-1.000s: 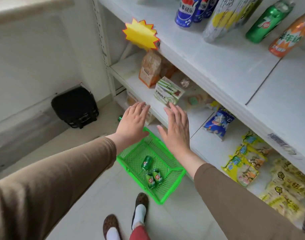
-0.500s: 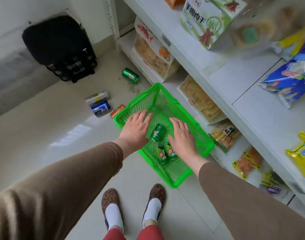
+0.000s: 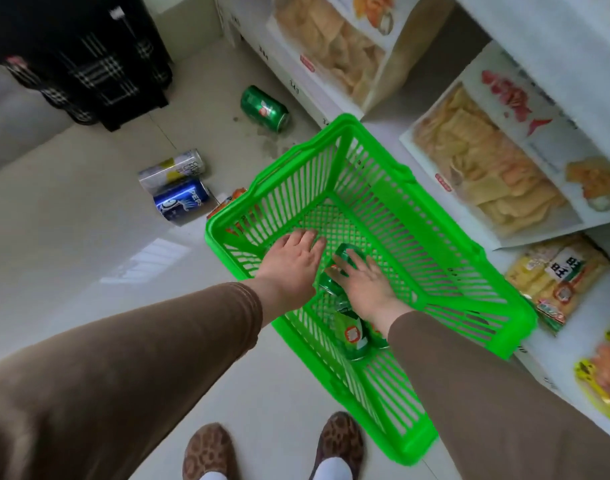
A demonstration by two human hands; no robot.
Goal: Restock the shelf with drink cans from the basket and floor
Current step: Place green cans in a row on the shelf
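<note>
Right hand [image 3: 362, 284], fingers spread flat, lies on the green can [image 3: 345, 252] in the green basket [image 3: 435, 237]; whether it grips I cannot tell. Left hand [image 3: 291, 263], open and empty, is just left of it. The can lies on its side, its long axis pointing away past the right fingertips

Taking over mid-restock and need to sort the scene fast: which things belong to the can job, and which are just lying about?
Job:
green basket
green cans in basket
green can on floor
silver can
Pepsi can
orange can behind basket
left hand
right hand

Lying about:
black bag
snack packs on low shelves
</note>
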